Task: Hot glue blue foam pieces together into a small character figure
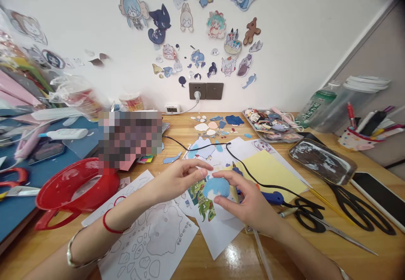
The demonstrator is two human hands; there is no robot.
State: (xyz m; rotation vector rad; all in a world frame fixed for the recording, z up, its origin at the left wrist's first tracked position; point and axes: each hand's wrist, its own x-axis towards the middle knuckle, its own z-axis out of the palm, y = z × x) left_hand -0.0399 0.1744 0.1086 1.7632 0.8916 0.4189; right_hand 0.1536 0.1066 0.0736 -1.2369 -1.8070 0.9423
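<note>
Between the thumb and fingers of my right hand (253, 206) is a small rounded blue-and-white piece (217, 187), which looks like a puffy paper cut-out. My left hand (186, 176) hovers at its upper left, fingers stretched out and apart; whether a fingertip touches the piece I cannot tell. Below the piece lies a printed picture in green (207, 208) on white paper. A blue glue gun (274, 197) with a black cord lies partly hidden behind my right hand. A sheet with pencil-drawn outlines (164, 229) lies under my left forearm.
Left stands a red basket (72, 187) near orange-handled scissors (15, 183). Right are black-handled scissors (316, 219), a phone (379, 197), a stained tray (322, 162) and a pen holder (357, 138). Yellow paper (272, 170) and loose cut-outs (209, 126) lie behind my hands.
</note>
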